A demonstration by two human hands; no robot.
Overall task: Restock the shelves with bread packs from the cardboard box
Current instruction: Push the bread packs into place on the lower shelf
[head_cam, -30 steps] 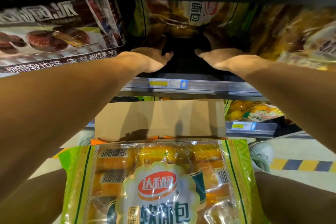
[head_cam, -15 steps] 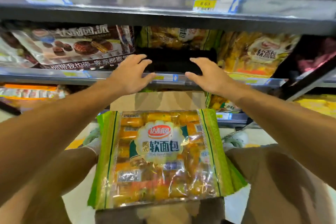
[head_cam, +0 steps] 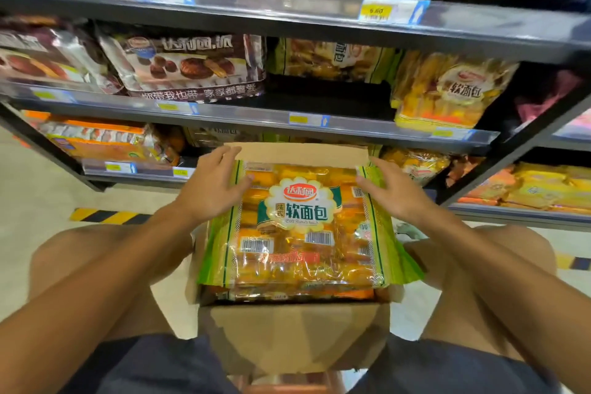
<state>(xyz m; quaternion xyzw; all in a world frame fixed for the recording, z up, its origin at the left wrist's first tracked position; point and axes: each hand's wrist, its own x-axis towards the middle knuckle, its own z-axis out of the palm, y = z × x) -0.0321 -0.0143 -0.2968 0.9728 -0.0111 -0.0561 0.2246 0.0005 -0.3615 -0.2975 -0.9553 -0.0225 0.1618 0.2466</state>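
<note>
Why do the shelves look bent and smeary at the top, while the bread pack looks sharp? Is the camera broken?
Not broken. In the head view, the wide-angle lens bows the shelf rails toward the edges; the upper price tags are motion-blurred and barely legible, and the top shelf is in deep shadow. The bread pack in the cardboard box is sharper, with some glare on its wrapper.
</note>
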